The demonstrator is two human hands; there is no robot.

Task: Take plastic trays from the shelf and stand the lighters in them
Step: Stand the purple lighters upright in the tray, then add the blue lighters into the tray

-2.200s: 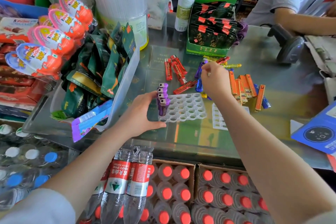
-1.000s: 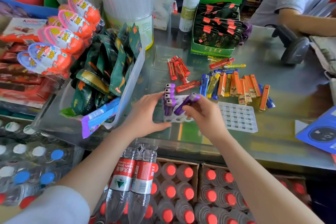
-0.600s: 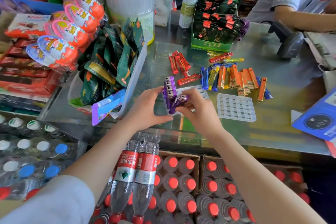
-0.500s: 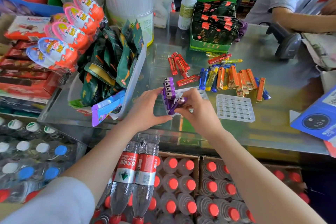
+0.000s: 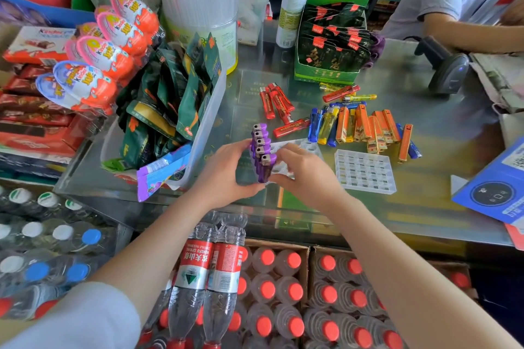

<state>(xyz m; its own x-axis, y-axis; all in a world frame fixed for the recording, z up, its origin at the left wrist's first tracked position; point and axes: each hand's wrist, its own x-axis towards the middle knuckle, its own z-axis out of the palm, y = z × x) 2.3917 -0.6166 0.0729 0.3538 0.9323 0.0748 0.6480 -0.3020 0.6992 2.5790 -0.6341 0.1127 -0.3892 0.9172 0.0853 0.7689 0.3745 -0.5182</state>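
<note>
Five purple lighters (image 5: 261,147) stood upright in a row along the left edge of a white plastic tray (image 5: 304,147) on the glass counter (image 5: 419,207). The left hand (image 5: 226,176) cupped that edge of the tray, fingers curled round it beside the lighters. The right hand (image 5: 304,170) pinched the nearest lighter near its base with thumb and fingers. Just right lay a second, unfilled tray (image 5: 364,171). Beyond them, loose red lighters (image 5: 276,105) and a bunch of orange, blue and yellow lighters (image 5: 365,127) lay flat.

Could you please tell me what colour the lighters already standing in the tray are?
Purple, with silver metal tops: the standing lighters show best in the head view.
</note>
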